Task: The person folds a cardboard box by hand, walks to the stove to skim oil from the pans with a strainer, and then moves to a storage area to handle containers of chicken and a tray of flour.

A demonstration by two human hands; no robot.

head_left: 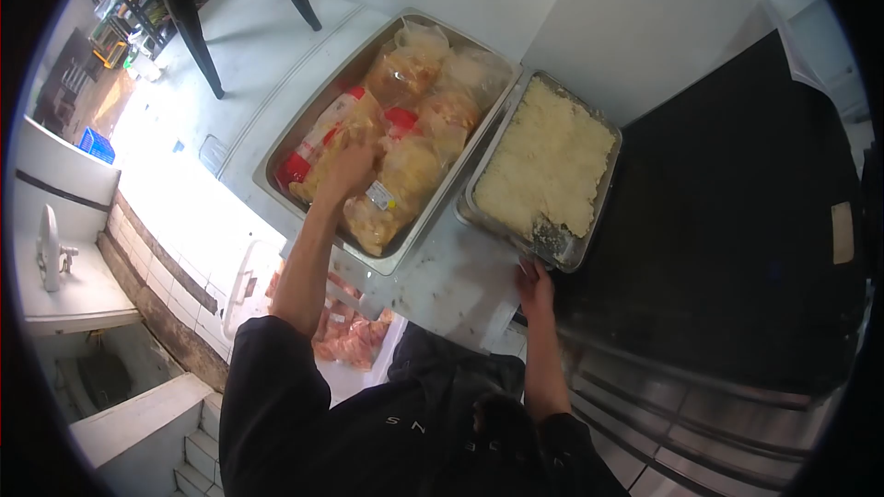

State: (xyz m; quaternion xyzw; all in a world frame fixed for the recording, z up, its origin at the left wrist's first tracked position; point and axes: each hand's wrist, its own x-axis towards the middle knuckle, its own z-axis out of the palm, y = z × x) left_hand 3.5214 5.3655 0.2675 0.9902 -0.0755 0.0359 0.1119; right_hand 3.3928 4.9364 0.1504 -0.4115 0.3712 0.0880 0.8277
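Observation:
My left hand (353, 166) reaches into a large, deep metal pan (267, 175) packed with clear plastic bags. Its fingers curl onto a bag of pale yellow food, perhaps raw chicken, and their tips are partly hidden. Close to my wrist lies another bag (405, 179) with a white label (378, 195). My right hand (534, 287) is at the table edge, by the near corner of a smaller metal tray (603, 212); its fingers are extended and seem to hold nothing. A pale, crumbly or mashed mass (548, 152) fills that tray.
Below the table is an open white container (396, 331) with bagged pink meat (354, 336). To the right stands a large black surface (727, 221). Dark stool legs (189, 28) rest on the white surface behind the pan. A sink tap (51, 248) is at far left.

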